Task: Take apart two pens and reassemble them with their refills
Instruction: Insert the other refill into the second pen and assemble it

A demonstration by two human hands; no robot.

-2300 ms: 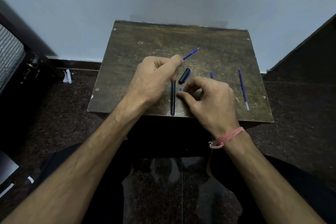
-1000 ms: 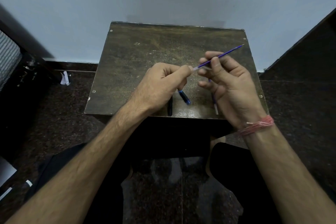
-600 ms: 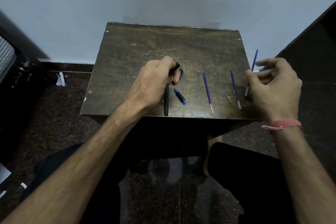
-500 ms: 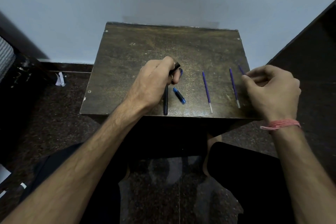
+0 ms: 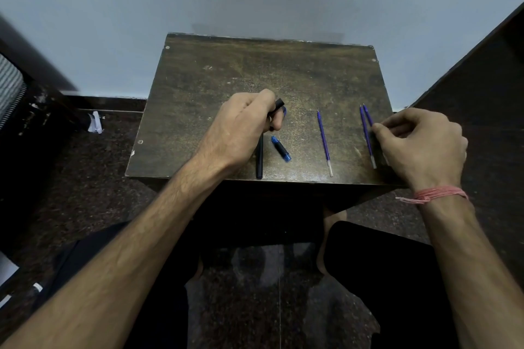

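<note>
Along the surface's near edge (image 5: 283, 178): black pen barrel (image 5: 259, 163) under the left hand, blue-tipped cap piece (image 5: 281, 148) just beside it, one loose refill (image 5: 324, 142) mid-right. Near the right edge, the right hand (image 5: 419, 147) has its fingers curled, pinching a refill (image 5: 369, 119) that lies touching another refill (image 5: 367, 137). Farther back, the left hand (image 5: 241, 127) is curled around a black pen part (image 5: 278, 105); exact piece unclear. Step looks like the disassembly/reassembly boundary. Next likely: pick one refill, thread it into a barrel, which needs tip alignment.
</note>
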